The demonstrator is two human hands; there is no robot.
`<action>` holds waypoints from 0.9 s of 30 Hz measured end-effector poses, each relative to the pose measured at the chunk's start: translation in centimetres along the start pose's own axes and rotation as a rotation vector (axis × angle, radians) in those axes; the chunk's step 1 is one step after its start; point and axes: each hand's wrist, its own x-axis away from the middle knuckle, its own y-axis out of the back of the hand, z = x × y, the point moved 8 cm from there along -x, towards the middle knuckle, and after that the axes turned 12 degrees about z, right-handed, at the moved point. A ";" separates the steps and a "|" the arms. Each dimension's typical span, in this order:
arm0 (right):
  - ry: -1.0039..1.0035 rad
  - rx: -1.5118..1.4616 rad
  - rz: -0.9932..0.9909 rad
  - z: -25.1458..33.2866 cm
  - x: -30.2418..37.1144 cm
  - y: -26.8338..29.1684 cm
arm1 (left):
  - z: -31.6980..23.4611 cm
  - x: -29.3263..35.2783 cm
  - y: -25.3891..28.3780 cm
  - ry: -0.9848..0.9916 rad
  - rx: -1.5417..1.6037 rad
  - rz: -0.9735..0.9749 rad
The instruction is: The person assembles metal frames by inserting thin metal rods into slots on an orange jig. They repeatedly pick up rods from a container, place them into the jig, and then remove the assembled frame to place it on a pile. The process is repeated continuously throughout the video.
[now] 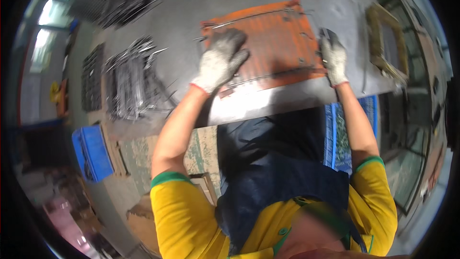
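Observation:
An orange ribbed plate (273,41) lies on the grey metal tabletop (191,0). Thin dark metal rods run along its far and near edges, and some of their bent ends stick out past the sides. My left hand (221,57), in a white glove with dark fingers, rests over the plate's left part, thumb apart from the fingers. At the plate's right edge is my right hand (333,56), gloved the same way. Its fingers are dark and smeared, so their grip does not show.
A heap of bent metal rods (136,81) lies left, with more dark metal pieces (129,0) behind it. A worn yellowish frame (383,38) lies at the right. Blue crates stand below the table at left (93,153) and right (338,136).

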 end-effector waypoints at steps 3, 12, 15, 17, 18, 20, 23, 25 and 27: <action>0.320 0.289 -0.153 -2.5 -0.9 0.7 | 0.4 0.7 2.6 0.181 -0.042 -0.170; -0.131 -0.108 -0.030 -2.2 0.2 0.0 | 15.8 17.5 11.4 0.980 -0.421 -0.029; -0.155 -0.111 -0.024 -1.2 0.2 -0.2 | 19.1 19.1 8.3 0.988 -0.552 0.164; -0.139 -0.072 -0.056 -0.9 0.4 0.6 | 19.3 17.7 8.3 0.998 -0.485 0.185; -0.109 -0.058 -0.051 -1.1 0.3 0.8 | 19.6 17.2 8.7 1.027 -0.427 0.183; -0.177 -0.065 0.016 -0.9 0.5 0.6 | 18.3 17.0 10.6 1.106 -0.334 0.154; -0.108 -0.071 0.118 -0.7 -0.5 0.4 | 19.1 16.7 14.3 1.075 -0.178 0.112; -0.132 -0.158 0.184 0.4 -0.3 0.5 | 16.3 14.8 15.7 1.096 0.189 -0.100; -0.047 0.016 0.072 0.9 -0.2 2.8 | 12.3 10.4 14.7 0.840 0.675 -0.215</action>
